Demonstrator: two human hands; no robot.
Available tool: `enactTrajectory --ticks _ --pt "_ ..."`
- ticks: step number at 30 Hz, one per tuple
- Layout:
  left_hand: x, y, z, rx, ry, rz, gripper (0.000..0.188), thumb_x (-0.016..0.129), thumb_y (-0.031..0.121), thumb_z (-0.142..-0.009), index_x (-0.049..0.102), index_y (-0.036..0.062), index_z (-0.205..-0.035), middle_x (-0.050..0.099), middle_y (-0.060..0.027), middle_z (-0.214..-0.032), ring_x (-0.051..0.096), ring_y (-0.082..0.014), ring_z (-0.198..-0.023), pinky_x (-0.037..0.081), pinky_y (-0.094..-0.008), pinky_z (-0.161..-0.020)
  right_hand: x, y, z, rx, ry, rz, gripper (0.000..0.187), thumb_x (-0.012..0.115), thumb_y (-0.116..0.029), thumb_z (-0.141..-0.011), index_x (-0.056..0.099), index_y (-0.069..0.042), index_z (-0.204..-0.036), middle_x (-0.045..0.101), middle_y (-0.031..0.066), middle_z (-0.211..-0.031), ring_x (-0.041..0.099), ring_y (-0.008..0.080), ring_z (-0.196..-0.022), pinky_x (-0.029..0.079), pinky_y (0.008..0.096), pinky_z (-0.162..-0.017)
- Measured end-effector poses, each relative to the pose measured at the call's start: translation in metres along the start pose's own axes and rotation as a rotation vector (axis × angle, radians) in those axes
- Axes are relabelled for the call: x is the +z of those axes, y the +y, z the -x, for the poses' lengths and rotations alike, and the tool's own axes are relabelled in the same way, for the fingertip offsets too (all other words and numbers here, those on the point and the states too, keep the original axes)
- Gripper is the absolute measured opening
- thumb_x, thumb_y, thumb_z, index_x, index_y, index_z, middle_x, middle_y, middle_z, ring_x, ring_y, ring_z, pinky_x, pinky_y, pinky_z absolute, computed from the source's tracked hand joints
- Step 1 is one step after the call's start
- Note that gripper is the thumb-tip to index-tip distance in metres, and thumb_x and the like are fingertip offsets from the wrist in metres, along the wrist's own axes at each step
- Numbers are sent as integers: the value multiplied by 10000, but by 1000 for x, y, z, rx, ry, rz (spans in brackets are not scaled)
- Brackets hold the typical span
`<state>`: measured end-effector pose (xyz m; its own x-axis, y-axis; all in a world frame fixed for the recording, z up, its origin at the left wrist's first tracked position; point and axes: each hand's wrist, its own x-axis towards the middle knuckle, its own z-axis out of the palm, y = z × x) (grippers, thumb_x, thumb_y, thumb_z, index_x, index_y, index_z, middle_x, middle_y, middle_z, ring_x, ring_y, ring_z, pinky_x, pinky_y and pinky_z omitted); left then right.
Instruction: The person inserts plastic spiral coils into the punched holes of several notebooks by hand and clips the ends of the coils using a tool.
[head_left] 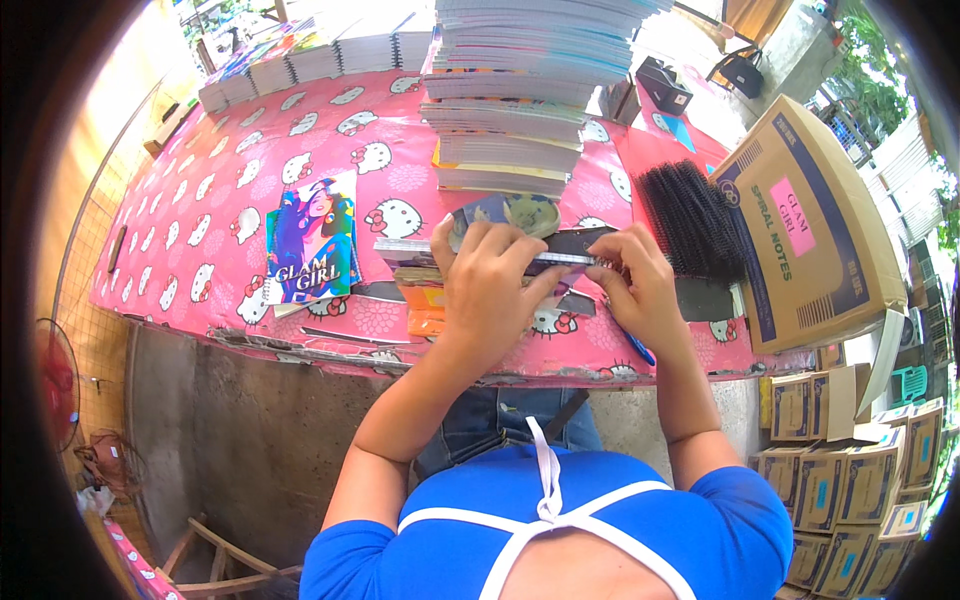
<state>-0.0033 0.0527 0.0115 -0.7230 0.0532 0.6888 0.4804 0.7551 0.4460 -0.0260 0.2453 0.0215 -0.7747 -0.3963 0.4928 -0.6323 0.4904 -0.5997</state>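
your left grip [487, 272] clamps down on a notebook [480, 252] at the table [200, 190] edge. right grip [632, 285] pinches its black spiral edge. black coils [692, 218] lie just right; tall stack [515, 95] behind; cover [312, 240] to the left.

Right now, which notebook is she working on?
The one under both hands, at the table's near edge; the illustrated-cover notebook lies untouched to her left.
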Motion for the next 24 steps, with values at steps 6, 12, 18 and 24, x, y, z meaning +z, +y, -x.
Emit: enactTrajectory --ticks 6,12,18,24 --pt "-2 -9 8 33 -20 50 205 765 286 -683 713 113 -780 657 -9 -785 592 -189 -811 254 -476 -990 -5 -10 -10 -46 -202 100 145 639 -131 -842 633 -7 -916 602 116 -782 616 252 -745 481 350 -673" --pt "1 -6 4 62 2 75 217 783 287 -656 713 126 -783 656 3 -763 599 -178 -785 298 -420 -965 46 87 -82 -258 -408 327 330 629 -174 -790 621 -37 -1091 648 185 -912 625 356 -912 495 416 -791" --pt "3 -13 6 10 57 94 302 815 298 -613 645 110 -777 636 -16 -718 603 -202 -749 346 -410 -928 54 101 -69 106 -328 69 267 658 -201 -803 590 -54 -1015 650 172 -894 633 354 -925 506 431 -816" --pt "3 -16 4 21 44 131 311 821 253 -613 596 108 -772 621 -32 -690 595 -226 -709 339 -417 -948 -9 99 -36 81 -392 -677 415 723 33 -691 576 -27 -1074 654 98 -904 631 194 -858 537 328 -762"
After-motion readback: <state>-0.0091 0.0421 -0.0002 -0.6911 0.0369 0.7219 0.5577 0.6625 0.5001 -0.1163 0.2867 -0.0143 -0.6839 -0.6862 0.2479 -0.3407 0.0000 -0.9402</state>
